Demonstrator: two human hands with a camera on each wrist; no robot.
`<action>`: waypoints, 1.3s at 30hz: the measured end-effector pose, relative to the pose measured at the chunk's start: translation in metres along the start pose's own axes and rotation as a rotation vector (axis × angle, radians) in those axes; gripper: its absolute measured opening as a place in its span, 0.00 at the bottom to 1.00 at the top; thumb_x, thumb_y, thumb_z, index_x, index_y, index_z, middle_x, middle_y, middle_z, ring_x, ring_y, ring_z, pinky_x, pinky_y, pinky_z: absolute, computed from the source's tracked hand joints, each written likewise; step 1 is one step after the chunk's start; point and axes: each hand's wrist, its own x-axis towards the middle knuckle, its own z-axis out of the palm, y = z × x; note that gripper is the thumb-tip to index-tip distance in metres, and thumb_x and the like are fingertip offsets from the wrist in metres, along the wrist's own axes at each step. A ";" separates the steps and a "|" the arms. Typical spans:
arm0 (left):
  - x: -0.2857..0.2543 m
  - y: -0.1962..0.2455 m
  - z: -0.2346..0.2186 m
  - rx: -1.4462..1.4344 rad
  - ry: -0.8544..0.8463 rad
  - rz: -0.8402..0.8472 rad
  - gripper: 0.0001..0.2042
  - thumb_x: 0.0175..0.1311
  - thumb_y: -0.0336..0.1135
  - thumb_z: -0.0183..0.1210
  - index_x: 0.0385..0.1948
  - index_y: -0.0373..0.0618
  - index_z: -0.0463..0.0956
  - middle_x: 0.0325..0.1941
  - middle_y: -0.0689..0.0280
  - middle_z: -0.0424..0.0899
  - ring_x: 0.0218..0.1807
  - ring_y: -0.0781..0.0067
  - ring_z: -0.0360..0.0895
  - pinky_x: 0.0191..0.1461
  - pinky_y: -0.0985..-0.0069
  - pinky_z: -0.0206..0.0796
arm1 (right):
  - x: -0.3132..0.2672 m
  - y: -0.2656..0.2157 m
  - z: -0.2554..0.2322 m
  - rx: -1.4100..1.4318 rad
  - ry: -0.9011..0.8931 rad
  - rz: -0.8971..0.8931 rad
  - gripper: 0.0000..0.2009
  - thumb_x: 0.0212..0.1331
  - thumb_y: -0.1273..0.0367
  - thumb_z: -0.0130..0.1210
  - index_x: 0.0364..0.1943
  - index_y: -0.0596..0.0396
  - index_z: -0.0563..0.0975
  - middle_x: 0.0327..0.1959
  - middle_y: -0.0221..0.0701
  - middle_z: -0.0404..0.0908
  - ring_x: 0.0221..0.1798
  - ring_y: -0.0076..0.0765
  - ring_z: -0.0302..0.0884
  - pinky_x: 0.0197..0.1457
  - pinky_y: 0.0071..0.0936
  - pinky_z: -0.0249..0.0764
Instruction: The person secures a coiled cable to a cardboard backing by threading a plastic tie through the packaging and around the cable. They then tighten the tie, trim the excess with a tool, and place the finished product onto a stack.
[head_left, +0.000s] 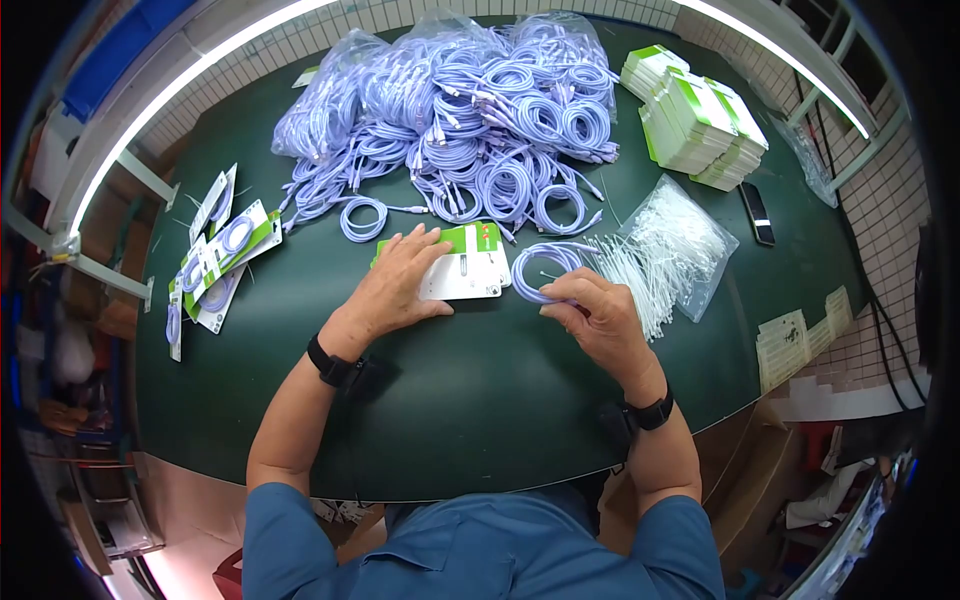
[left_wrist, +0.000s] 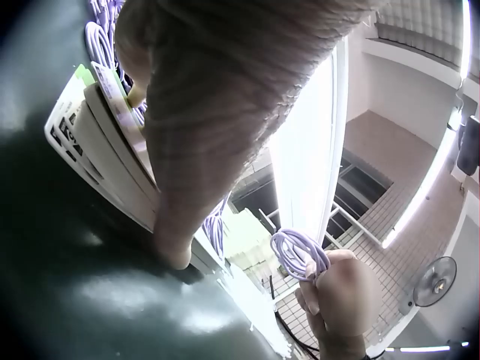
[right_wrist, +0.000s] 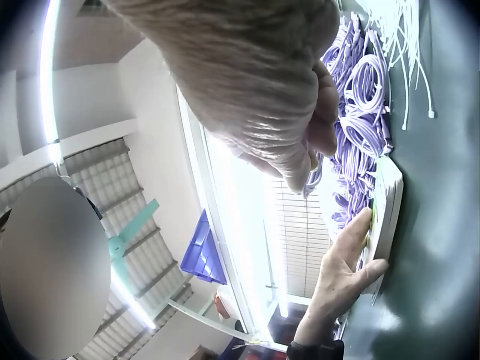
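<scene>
A coil of lilac cable (head_left: 541,272) is pinched between the thumb and fingers of my right hand (head_left: 600,318). The left wrist view shows the same coil (left_wrist: 297,253) raised in that hand, its loops gathered near the fingertips. My left hand (head_left: 398,278) rests with extended fingers on a small stack of white and green packaging cards (head_left: 470,275). Seen from the right wrist, the thumb of the left hand (right_wrist: 335,277) lies against the edge of the card stack (right_wrist: 387,217). Part of the stack is hidden beneath this hand.
A large heap of coiled lilac cables (head_left: 460,110) fills the back of the green table (head_left: 470,400). White cable ties (head_left: 665,240) spill from a bag at right, near card stacks (head_left: 700,120) and a phone (head_left: 757,214). Carded cables (head_left: 225,255) lie at left.
</scene>
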 end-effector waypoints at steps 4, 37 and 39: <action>0.002 -0.002 -0.004 -0.022 0.000 0.020 0.35 0.57 0.47 0.77 0.66 0.45 0.76 0.77 0.49 0.71 0.81 0.44 0.64 0.84 0.48 0.52 | -0.002 0.000 0.001 0.013 -0.015 0.033 0.12 0.57 0.79 0.72 0.45 0.58 0.85 0.38 0.35 0.87 0.31 0.31 0.84 0.34 0.25 0.79; -0.062 0.132 0.002 -0.515 0.403 0.150 0.13 0.69 0.36 0.66 0.51 0.41 0.82 0.44 0.59 0.85 0.42 0.65 0.83 0.41 0.69 0.77 | -0.002 -0.009 0.042 -0.018 0.221 -0.129 0.15 0.60 0.81 0.67 0.50 0.55 0.81 0.39 0.38 0.83 0.37 0.45 0.85 0.37 0.35 0.81; -0.068 0.134 0.012 -0.964 0.278 -0.110 0.14 0.70 0.37 0.66 0.53 0.41 0.81 0.45 0.60 0.85 0.42 0.66 0.83 0.41 0.71 0.77 | -0.005 -0.009 0.039 -0.013 0.166 -0.151 0.16 0.60 0.82 0.67 0.51 0.56 0.80 0.40 0.38 0.84 0.39 0.43 0.86 0.38 0.33 0.82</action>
